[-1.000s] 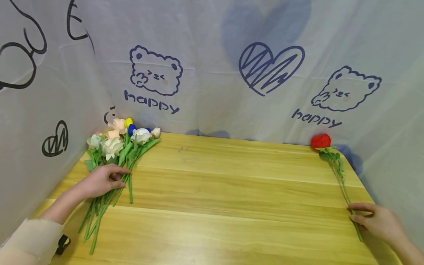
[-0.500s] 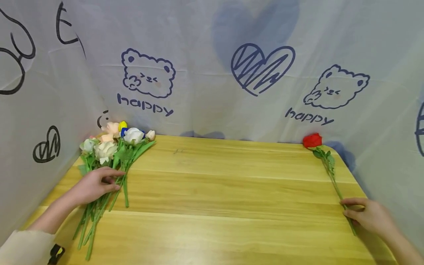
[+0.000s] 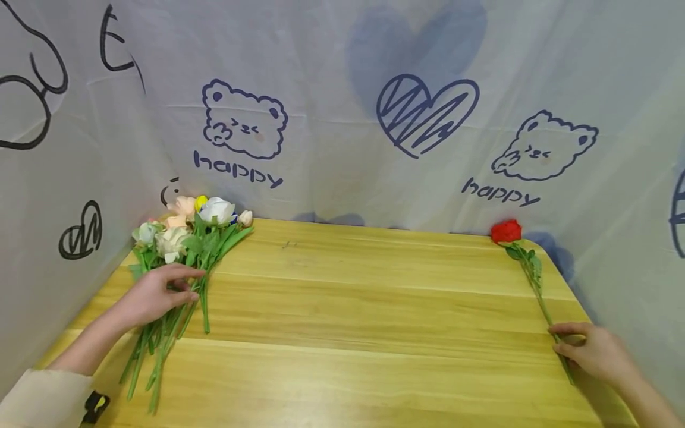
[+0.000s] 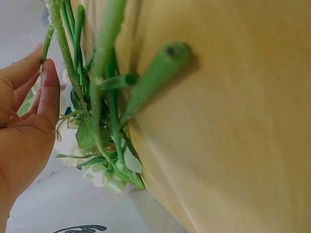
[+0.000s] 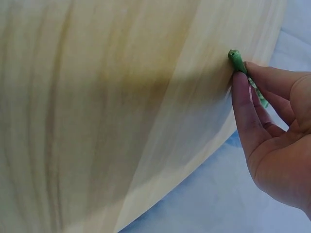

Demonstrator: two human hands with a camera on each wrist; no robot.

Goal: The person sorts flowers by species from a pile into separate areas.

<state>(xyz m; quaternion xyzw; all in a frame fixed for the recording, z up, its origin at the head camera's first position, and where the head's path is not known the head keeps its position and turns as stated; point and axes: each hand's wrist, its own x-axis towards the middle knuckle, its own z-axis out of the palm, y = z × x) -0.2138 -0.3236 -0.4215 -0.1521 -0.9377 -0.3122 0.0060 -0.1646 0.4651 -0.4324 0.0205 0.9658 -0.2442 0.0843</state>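
Note:
My left hand (image 3: 155, 295) pinches a thin green flower stem (image 4: 47, 42) between thumb and finger, over a pile of artificial flowers at the left of the table. It seems to belong to the white flower (image 3: 218, 211) at the top of the pile; the hand hides where the stems cross. Beside it lie a cream flower (image 3: 172, 242), peach flowers (image 3: 183, 206) and a yellow bud (image 3: 201, 203), with blue petals partly covered. At the right, my right hand (image 3: 596, 351) pinches the lower stem of a red rose (image 3: 506, 231), whose cut end (image 5: 234, 54) sticks out past the fingertips.
A wooden table (image 3: 374, 309) spans between the two hands. White cloth walls (image 3: 321, 119) with drawn bears and hearts stand behind it and on both sides. A small black and yellow object (image 3: 96, 406) lies near the left sleeve (image 3: 48, 395).
The white flower has risen slightly in the pile and now covers more of the blue petals. The view has shifted a little. My right hand keeps hold of the rose.

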